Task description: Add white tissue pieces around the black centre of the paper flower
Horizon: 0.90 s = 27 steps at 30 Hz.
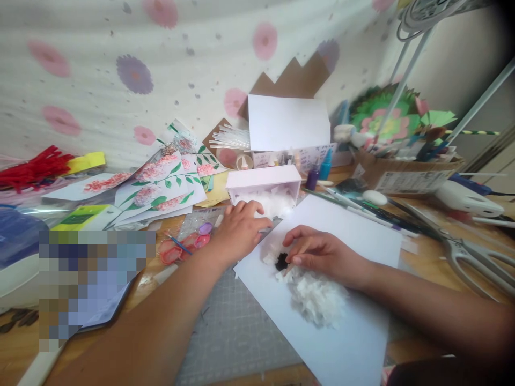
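The left hand (241,228) curls its fingers into loose cotton (277,203) at the white box (263,178), grip unclear, while the right hand (322,252) lays its fingers pressed together, flat on the cotton pile (317,297) atop the paper (346,343).

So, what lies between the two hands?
In the head view, between the left hand and the right hand: white sheet with a few white fluffy bits.
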{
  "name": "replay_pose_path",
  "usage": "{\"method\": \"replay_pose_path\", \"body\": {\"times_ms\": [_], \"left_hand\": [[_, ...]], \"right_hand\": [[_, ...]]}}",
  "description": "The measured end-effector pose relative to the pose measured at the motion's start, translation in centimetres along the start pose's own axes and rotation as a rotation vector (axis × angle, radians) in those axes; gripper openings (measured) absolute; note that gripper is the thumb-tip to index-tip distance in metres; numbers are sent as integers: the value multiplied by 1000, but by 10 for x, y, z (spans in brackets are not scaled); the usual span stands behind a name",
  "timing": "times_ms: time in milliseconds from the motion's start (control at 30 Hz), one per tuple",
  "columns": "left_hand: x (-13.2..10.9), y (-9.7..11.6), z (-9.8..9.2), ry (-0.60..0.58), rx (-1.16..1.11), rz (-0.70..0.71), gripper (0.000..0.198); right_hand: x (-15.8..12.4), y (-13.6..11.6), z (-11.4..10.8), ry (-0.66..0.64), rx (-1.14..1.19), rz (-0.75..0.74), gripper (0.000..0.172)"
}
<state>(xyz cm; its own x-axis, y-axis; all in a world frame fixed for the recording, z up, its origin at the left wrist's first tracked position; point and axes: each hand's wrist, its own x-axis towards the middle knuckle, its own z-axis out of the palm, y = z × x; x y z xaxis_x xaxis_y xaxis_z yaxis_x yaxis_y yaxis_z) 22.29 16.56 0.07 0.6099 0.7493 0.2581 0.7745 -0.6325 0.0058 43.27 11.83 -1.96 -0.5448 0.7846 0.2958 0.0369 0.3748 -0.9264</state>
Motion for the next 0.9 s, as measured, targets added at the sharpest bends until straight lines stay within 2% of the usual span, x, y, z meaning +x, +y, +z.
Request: {"method": "replay_pose_path", "body": {"times_ms": [200, 333, 500, 567, 667, 733, 800, 900], "left_hand": [[1, 2, -1, 20, 45, -28, 18], [-1, 3, -2, 29, 48, -16, 26], [-1, 2, 0, 54, 11, -3, 8], [0, 1, -1, 82, -29, -27, 11], [-1, 0, -7, 124, -130, -87, 10], [-1, 0, -15, 102, -256, -82, 8], [-1, 0, -23, 30, -425, -59, 7], [-3, 2, -33, -114, -692, -117, 7]], "right_hand": [[0, 1, 1, 0, 11, -9, 11], [0, 0, 1, -4, 14, -4, 12], [-1, 2, 0, -5, 21, 5, 11], [-1, 4, 0, -2, 28, 12, 11], [-2, 5, 0, 3, 42, 9, 11], [-2, 5, -1, 1, 45, 7, 11], [-2, 5, -1, -3, 45, 6, 10], [-2, 4, -2, -13, 37, 11, 11]]}}
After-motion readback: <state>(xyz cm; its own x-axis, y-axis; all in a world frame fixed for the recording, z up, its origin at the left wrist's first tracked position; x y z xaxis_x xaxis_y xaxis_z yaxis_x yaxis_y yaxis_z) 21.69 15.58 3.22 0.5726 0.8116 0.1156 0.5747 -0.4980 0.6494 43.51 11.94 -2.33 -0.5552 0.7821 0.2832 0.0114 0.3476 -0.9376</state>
